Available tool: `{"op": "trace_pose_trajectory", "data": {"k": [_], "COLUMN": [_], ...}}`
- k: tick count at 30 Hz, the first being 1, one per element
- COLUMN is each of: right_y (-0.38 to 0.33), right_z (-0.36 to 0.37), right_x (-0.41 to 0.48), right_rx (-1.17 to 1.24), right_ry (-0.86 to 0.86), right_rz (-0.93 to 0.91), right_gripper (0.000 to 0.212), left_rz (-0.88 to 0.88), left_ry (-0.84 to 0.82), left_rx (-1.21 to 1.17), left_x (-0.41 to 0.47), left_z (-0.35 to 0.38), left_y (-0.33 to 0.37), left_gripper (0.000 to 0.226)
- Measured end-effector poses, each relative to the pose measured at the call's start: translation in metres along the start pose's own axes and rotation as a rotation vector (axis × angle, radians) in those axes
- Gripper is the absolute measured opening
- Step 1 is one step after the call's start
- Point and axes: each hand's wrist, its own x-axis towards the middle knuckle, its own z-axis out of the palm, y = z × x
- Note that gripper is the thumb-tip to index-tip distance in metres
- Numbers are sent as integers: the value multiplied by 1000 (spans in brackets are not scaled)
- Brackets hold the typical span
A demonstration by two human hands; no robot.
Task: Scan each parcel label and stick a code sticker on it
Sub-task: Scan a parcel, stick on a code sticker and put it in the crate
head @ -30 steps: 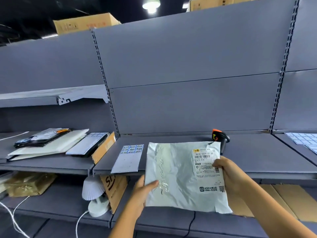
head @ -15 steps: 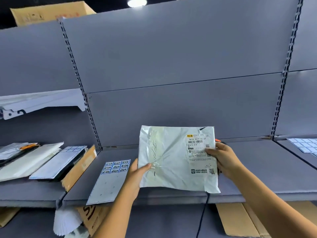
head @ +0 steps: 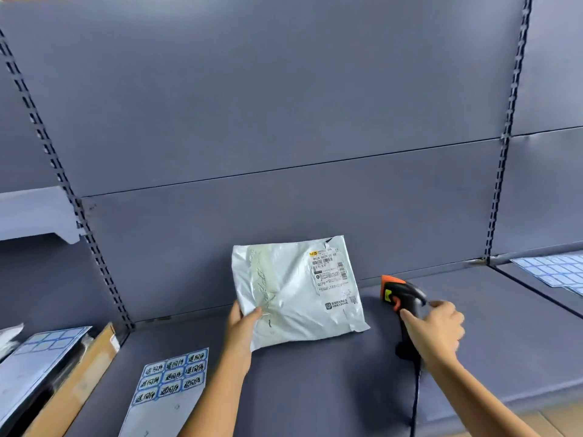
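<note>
We log: left grip [head: 243, 326] pinches parcel [head: 293, 294], right grip [head: 438, 329] clasps scanner [head: 399, 294]; scan apparently pending, sticker sheet [head: 172, 376] untouched.

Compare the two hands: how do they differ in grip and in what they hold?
The left hand pinches the parcel's lower left corner, thumb on top; the right hand curls round the scanner's handle. The left hand looks sharp; the right hand is motion-blurred. The left hand's parcel is a flat silver bag; the right hand's scanner is black and orange, head up. Both reach over the shelf.
</note>
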Motion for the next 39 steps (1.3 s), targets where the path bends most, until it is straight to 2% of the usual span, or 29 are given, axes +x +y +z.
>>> {"op": "trace_pose_trajectory", "data": {"k": [4, 6, 9, 12, 14, 16, 20, 21, 23, 25, 26, 27, 29, 32, 35, 39], "right_y": [19, 18, 13, 12, 13, 12, 9, 10, 13, 14, 14, 12, 6, 2, 7, 10], "right_z": [9, 9, 6, 8, 13, 19, 33, 34, 36, 37, 38, 40, 42, 46, 49, 49], "right_x": [1, 6, 12, 12, 10, 5, -10, -11, -8, -4, -4, -5, -12, -23, -30, -33], "right_rx": [-194, -168, -173, -171, 25, 415, 1233, 1367, 1470, 1451, 1410, 1344, 1141, 835, 719, 684], "right_ry": [-146, -169, -193, -193, -206, -270, -543, -625, -777, -903, -938, -949, -900, -718, -536, -440], "right_rz": [-45, -17, 0, -68, -100, -65, 224, 276, 314, 284, 250, 208, 92, -135, -308, -379], "right_gripper": [68, 68, 42, 20, 15, 22, 20, 29, 65, 93, 96, 92, 71, 36, 36, 31], "left_rz": [-47, -50, -15, 25, 38, 29, 20, 21, 23, 15, 9, 6, 4, 6, 1, 0], "left_ry": [-8, -7, 4, 27, 41, 41, 42, 45, 51, 54, 56, 58, 59, 68, 75, 73], "left_rx": [14, 29, 83, 83, 85, 74, 40, 34, 27, 16, 11, 7, -2, -14, -21, -22], "left_x": [14, 19, 23, 26, 28, 30, 30, 30, 29, 30, 31, 31, 32, 31, 31, 29], "left_z": [2, 4, 3, 1, 1, 1, -1, -1, -1, -2, -2, -3, -3, -2, -1, 0], "left_y": [-17, -21, -23, -27, -29, -30, -31, -31, -31, -31, -31, -31, -32, -31, -30, -28], "left_gripper": [37, 37, 36, 36, 36, 36, 35, 35, 35, 36, 36, 36, 36, 37, 37, 37]}}
